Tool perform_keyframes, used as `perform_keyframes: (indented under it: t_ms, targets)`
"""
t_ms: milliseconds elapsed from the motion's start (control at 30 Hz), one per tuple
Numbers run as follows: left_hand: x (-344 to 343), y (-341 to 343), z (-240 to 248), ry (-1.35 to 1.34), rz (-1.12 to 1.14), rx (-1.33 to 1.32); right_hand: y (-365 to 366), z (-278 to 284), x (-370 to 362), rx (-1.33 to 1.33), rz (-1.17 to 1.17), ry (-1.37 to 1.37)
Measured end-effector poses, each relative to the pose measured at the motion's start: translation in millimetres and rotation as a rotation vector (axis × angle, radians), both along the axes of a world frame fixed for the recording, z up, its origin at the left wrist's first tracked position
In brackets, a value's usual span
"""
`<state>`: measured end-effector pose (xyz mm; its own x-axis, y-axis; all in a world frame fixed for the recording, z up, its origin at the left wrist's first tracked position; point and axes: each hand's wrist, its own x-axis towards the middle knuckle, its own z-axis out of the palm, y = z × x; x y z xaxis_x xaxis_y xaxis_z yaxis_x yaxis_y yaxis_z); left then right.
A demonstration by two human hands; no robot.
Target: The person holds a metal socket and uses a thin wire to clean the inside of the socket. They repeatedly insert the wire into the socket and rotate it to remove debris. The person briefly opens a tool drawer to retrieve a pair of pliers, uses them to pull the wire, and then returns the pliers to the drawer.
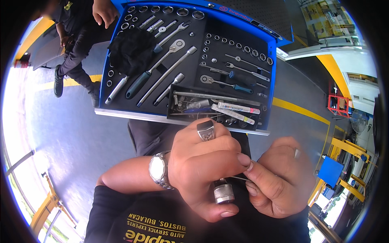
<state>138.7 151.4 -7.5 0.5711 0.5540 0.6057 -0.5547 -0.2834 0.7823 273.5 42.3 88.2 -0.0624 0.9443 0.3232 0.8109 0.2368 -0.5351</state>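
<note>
In front of my chest, my left hand (pixel 202 160) is curled round a short knurled metal cylinder (pixel 224 193), which sticks out below the fingers near the thumb. What kind of part it is I cannot make out. My right hand (pixel 281 184) is closed in a pinch on a thin metal rod (pixel 240 178), whose visible end runs toward the top of the cylinder. The fingertips of both hands nearly meet there. Just beyond them a black parts tray (pixel 173 106) sits in the open drawer, holding two white marker pens (pixel 237 108), a long metal bar and small loose parts.
The blue tool drawer (pixel 272 81) has black foam with sockets (pixel 198 15), a large ratchet (pixel 152 71), a small ratchet (pixel 227 84) and a black cloth (pixel 131 50). Another person (pixel 77 44) stands at the far left. A red metal stand (pixel 339 106) and yellow lift (pixel 348 148) are at the right.
</note>
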Motion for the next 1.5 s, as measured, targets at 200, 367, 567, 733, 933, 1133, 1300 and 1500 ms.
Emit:
perform_keyframes:
  t_ms: [200, 367, 567, 733, 933, 1133, 1300, 1500]
  targets:
    - [-3.1, -1.0, 3.3, 0.033, 0.006, -0.014, -7.5, -4.1, -3.5, 0.082, -0.083, -0.048]
    - [-2.9, -1.1, 5.2, 0.028, -0.047, -0.04, -11.8, -0.4, 1.2, 0.121, -0.033, -0.12]
    - [-13.8, 10.1, 11.0, 0.095, -0.29, -0.102, -15.9, 13.4, -8.0, 0.019, -0.037, -0.11]
    - [-6.4, 4.4, 4.9, 0.007, -0.3, -0.192, -7.2, 20.8, -13.6, -0.023, -0.083, -0.215]
    - [-8.1, 2.7, 6.4, 0.015, -0.237, -0.204, -0.3, 18.3, -6.4, -0.019, -0.078, -0.056]
    - [-1.0, 1.3, 2.9, 0.063, -0.182, -0.166, 8.5, 29.8, -10.6, -0.021, -0.043, -0.217]
    - [-2.3, 10.0, 0.7, 0.155, -0.188, -0.084, 12.7, 39.0, -2.7, -0.028, -0.039, -0.248]
    - [-8.3, 5.3, -0.9, 0.227, -0.19, -0.119, 11.2, 34.2, -8.9, 0.016, -0.059, -0.083]
